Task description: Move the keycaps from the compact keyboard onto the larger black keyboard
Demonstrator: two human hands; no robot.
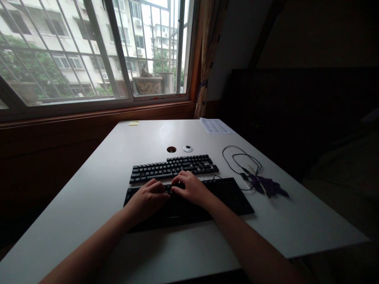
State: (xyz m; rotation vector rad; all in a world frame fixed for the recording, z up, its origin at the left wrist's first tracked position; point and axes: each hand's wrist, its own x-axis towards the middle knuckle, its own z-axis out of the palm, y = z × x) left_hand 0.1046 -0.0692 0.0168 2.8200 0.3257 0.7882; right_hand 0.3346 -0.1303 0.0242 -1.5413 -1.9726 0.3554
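A black keyboard base [227, 197] lies near the middle of the table, and most of its surface shows no keycaps. My left hand [149, 197] rests over its left part, fingers curled and closed; what they hold, if anything, is hidden. Beside it my right hand [191, 188] reaches over the upper edge, thumb and index finger closing round a small dark keycap [179, 184]. The two hands' fingertips nearly meet. Just behind the base, loose black keycaps [156, 169] lie in rows in a keyboard layout.
A black cable [233, 148] loops on the right, with a dark purple cloth-like thing [266, 186] and a thin stick beside it. Behind the keycaps are a round hole [171, 149] and its white cover [187, 148]. Paper [216, 126] and yellow notes [134, 123] lie at the far edge.
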